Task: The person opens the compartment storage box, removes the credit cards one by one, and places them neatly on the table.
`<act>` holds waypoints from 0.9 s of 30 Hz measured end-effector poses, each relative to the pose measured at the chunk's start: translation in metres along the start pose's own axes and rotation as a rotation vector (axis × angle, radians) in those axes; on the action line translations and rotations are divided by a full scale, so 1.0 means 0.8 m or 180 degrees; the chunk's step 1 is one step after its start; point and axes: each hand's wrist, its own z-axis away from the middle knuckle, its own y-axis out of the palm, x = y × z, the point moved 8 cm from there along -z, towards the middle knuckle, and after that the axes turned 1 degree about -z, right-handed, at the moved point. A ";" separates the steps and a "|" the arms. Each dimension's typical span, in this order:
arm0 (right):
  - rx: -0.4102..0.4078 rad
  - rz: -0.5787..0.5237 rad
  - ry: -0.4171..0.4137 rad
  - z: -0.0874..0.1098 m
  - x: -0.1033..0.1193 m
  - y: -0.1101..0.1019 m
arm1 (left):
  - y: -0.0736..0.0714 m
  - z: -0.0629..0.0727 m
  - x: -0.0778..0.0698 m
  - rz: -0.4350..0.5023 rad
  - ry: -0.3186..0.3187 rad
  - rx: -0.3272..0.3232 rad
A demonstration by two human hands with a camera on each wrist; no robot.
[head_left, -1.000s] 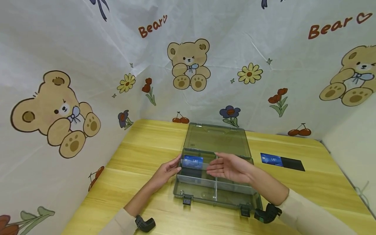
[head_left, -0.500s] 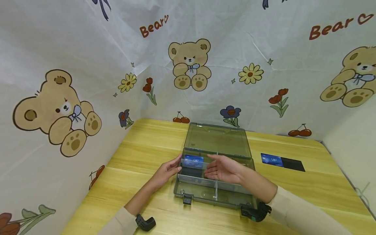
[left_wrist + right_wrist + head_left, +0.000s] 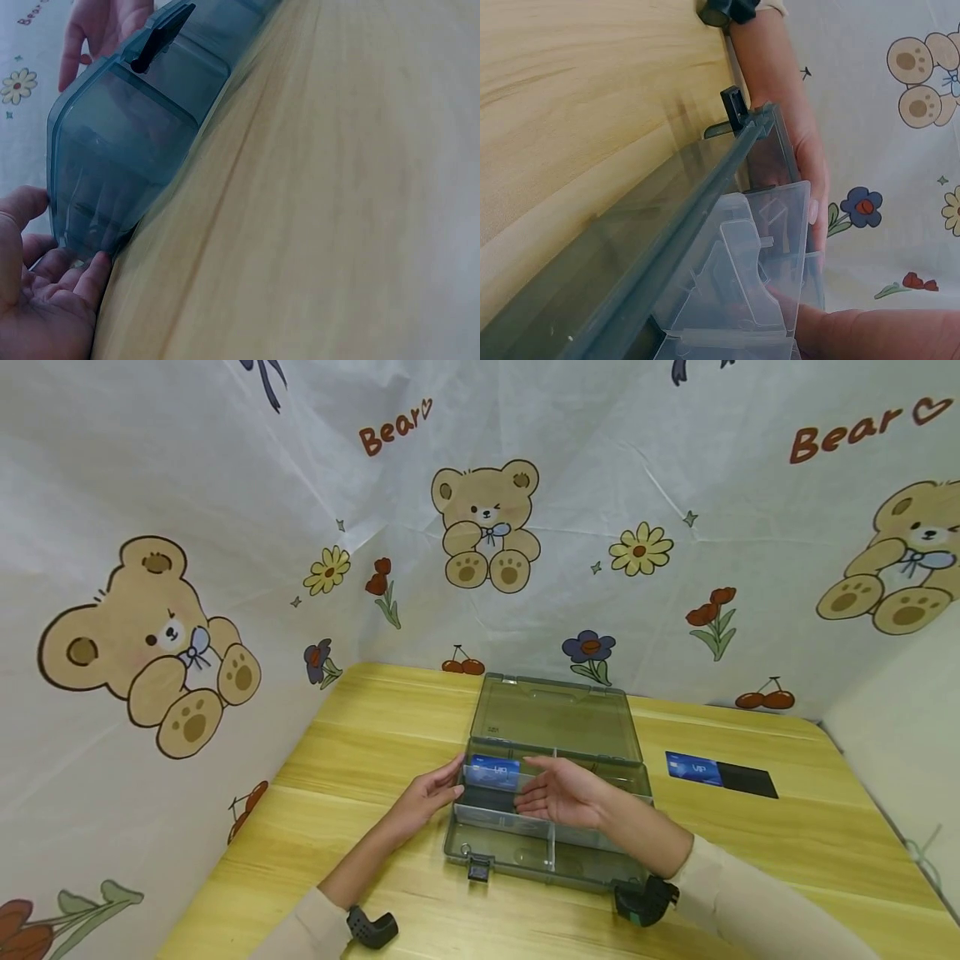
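A translucent dark green compartment box [image 3: 498,857] lies on the table with its lid [image 3: 555,714] folded back. In its left compartments are a blue card [image 3: 495,772] marked VIP and a black card [image 3: 487,799]. My left hand [image 3: 420,802] rests against the box's left side; in the left wrist view, the thumb of that hand [image 3: 52,307] is at the rim and its fingers touch the wall lower down. Over the middle of the box is my right hand [image 3: 566,793], fingers extended leftward beside the black card, nothing held. Clear dividers [image 3: 769,255] stand upright inside.
Right of the box, another blue VIP card [image 3: 693,768] and black card [image 3: 750,780] lie end to end on the wooden table [image 3: 360,718]. Two latches hang at the box's front, the left latch [image 3: 478,868] plainly visible. A bear-print cloth [image 3: 562,527] rises behind.
My right hand has moved left across the box, its fingertips nearer the black card. The left hand stays at the box's left side, and the cards keep their places.
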 end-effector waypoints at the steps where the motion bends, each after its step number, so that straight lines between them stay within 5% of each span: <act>1: -0.0013 -0.0001 -0.0008 0.000 0.000 0.000 | 0.000 0.000 0.000 0.0003 0.0002 0.0002; 14: -0.0358 0.0262 -0.0333 -0.002 0.000 -0.002 | -0.001 -0.002 0.001 0.0018 0.0026 0.0027; 27: -0.0323 0.0545 -0.0588 -0.005 0.005 -0.006 | -0.002 -0.002 0.001 -0.0004 0.0041 0.0030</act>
